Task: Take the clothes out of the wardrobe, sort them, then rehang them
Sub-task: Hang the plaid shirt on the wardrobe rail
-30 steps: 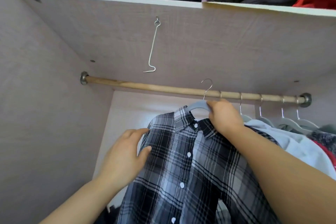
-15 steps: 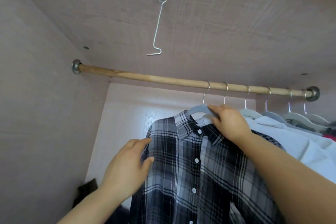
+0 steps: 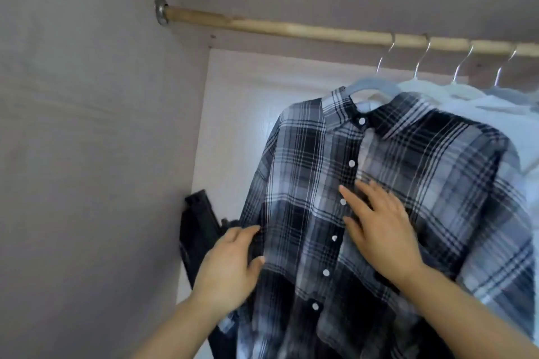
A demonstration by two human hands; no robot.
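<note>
As it hangs by its hanger (image 3: 364, 86) on the rod (image 3: 291, 29) | shirt (image 3: 306, 169): front out, probably being smoothed | right hand (image 3: 379, 230): fingers straight, flat on placket, holding nothing | left hand (image 3: 230, 268): fingers loosely spread at sleeve edge, steadying, gripping nothing

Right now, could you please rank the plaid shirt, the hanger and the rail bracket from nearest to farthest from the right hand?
1. plaid shirt: touched by the right hand.
2. hanger: above, in the collar.
3. rail bracket: far up left.
</note>
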